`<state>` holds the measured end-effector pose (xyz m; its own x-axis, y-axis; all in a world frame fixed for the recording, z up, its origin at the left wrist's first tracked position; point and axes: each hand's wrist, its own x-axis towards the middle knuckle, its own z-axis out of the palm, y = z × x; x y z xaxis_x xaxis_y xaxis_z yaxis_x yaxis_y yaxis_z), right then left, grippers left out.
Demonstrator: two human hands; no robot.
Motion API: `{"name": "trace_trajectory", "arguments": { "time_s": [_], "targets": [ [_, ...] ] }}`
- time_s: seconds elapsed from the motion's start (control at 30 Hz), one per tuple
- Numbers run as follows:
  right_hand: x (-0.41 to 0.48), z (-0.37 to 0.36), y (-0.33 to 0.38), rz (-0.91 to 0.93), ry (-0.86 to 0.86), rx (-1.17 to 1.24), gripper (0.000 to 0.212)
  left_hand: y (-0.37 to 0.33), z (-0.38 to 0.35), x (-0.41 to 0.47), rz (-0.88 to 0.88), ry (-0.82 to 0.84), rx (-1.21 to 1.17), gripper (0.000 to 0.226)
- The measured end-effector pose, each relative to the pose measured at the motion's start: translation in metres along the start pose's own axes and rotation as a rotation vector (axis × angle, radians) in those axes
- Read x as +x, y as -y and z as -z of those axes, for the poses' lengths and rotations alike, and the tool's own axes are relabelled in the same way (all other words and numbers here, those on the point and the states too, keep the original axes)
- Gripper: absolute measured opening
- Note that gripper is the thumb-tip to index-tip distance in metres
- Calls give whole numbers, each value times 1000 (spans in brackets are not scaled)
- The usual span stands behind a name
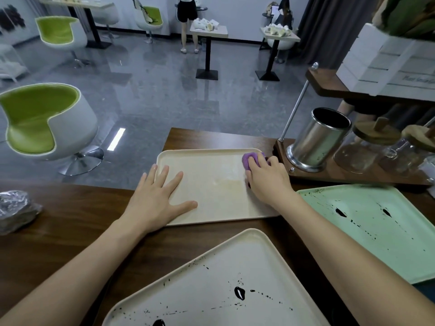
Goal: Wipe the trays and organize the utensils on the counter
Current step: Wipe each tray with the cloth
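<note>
Fingers (257,161) of the right hand (268,182) are curling over a bunched purple cloth (248,160), pressing it onto the far right corner of a cream tray (211,184). The left hand (157,198) is lying flat on the tray's left half, its fingers (163,175) straight and spread wide, the thumb pointing right, gripping nothing. The tray is sitting on a dark wooden counter (70,231), with a faint yellowish smear showing near its middle (just left of the right wrist).

Nearer the camera, a second pale tray (223,274) is lying at an angle, spattered with black blots. To the right, a mint-green tray (376,236) is carrying similar black marks; the right forearm is crossing its far left corner, so whether it is touching the cream tray cannot be told.

Beyond the right hand, a shiny metal canister (317,137) is standing upright on a wooden stand (353,178), with lidded glass jars (360,154) to its right. A crumpled silvery bundle (16,210) is resting at the counter's left edge. Past the counter, a green-and-white chair (42,121) is standing on the grey floor.
</note>
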<state>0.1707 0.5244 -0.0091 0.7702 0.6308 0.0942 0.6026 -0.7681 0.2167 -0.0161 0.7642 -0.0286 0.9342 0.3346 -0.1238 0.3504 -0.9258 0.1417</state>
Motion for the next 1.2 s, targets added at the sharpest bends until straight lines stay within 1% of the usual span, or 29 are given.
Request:
{"name": "trace_trajectory", "arguments": {
  "time_s": [0.1,0.2,0.33,0.43,0.5,0.6,0.73,0.8,0.9,0.93,1.0,1.03,1.07,1.13,1.2],
  "targets": [
    [19,0,-8,-13,73,65,55,0,1,0,7,-1,22,115],
    [10,1,-2,-30,125,42,81,-1,2,1,15,0,57,112],
    [-39,15,16,-69,205,106,90,-2,1,0,21,-1,65,113],
    [-66,22,18,-61,260,132,94,-2,0,0,18,-6,53,113],
    [-61,19,14,-53,259,126,92,-3,2,-1,14,-4,14,111],
    [-26,11,11,-52,248,95,84,-2,4,-2,18,7,-50,108],
    [22,9,5,-20,218,151,76,-2,5,-2,27,8,-59,108],
    [25,8,3,2,189,106,72,-2,5,-1,26,-1,-52,107],
    [3,9,-5,34,186,52,67,0,3,-1,7,-18,-44,107],
    [-9,12,-10,70,199,45,71,0,3,-1,4,-23,-40,107],
    [-35,15,-19,175,233,-2,86,-1,2,0,3,-32,-35,105],
    [-48,18,-21,215,254,-3,88,-1,1,0,3,-33,-36,105],
    [-62,19,-21,217,279,20,83,-1,1,-1,3,-34,-45,104],
    [-80,30,-17,194,316,90,63,-1,0,-2,-1,-39,-96,98],
    [-78,33,-1,257,275,81,55,-1,-1,-3,-9,-48,-191,88]
  ]
}}
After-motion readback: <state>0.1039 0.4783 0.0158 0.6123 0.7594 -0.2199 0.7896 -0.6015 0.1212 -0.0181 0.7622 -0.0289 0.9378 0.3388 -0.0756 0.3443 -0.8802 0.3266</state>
